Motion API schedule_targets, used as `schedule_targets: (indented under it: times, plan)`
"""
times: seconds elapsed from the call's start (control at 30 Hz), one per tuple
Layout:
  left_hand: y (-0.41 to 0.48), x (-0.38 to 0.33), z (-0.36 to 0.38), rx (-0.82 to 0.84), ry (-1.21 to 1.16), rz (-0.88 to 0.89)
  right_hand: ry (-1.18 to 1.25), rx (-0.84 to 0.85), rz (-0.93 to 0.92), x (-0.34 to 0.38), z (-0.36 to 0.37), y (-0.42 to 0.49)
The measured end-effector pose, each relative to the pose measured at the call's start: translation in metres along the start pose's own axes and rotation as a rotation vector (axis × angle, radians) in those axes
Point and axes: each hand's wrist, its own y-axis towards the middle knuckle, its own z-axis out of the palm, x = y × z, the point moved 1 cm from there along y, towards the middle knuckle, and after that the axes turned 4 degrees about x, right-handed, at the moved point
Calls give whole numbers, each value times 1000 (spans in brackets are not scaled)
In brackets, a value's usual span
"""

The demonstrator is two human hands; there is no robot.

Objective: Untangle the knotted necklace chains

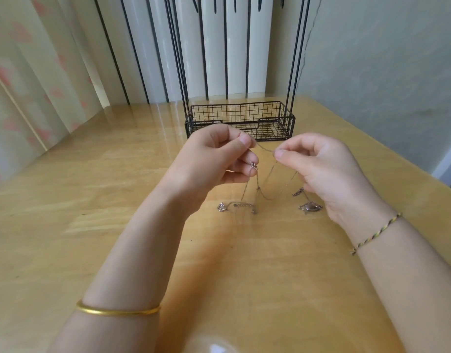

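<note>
The necklace chains (265, 148) are held up over the middle of a wooden table (92, 200), stretched between two hands.

The left hand (214, 159) is raised clear of the tabletop with its fingers curled. A fine strand is pinched between thumb and forefinger. A small clasp (253, 164) is seen hanging just beside the lower fingers; whether it is gripped by them cannot be told.

The right hand (321, 169) is raised level with the left, near it but apart. Its fingers are curled too, and the same strand is pinched at the tips of thumb and forefinger.

A short length is drawn almost taut from one pinch to the other. Below it, several thin loops are left hanging and crossing; the exact run of each cannot be followed.

The lower ends are laid on the table. A small pendant (221, 207) and a length of coarser links (244, 205) lie under the left hand. A rounded pendant (309, 207) lies under the right hand, partly covered by the palm.

A gold bangle (117, 310) is worn on the left forearm and a braided cord bracelet (374, 234) on the right wrist.

A black wire basket (239, 115) is set on the table beyond the hands, with thin black rods (297, 59) rising from its ends. A pale patterned curtain (28, 72) is seen at the left.
</note>
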Motion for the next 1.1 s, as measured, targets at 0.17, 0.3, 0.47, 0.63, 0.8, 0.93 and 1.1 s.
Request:
schedule_targets:
  times: [0.17,0.3,0.47,0.63,0.8,0.93,1.1]
  plan:
    - [0,-1,0,-3,-37,5,10,22,-3,-1,1,1]
    - [0,0,0,-3,-54,-14,37,43,-4,2,1,-1]
    - [1,0,-2,-29,-111,-96,46,62,1,4,0,-3]
    - [3,1,-6,-88,-141,-138,-36,48,-30,0,-1,-2]
    - [8,4,-14,-243,-298,-136,-221,180,12,-1,2,-5]
    - [9,7,-20,-363,-416,-130,-308,302,40,0,4,-9]
    - [7,8,-23,-373,-291,-158,-24,186,-18,6,3,-8]
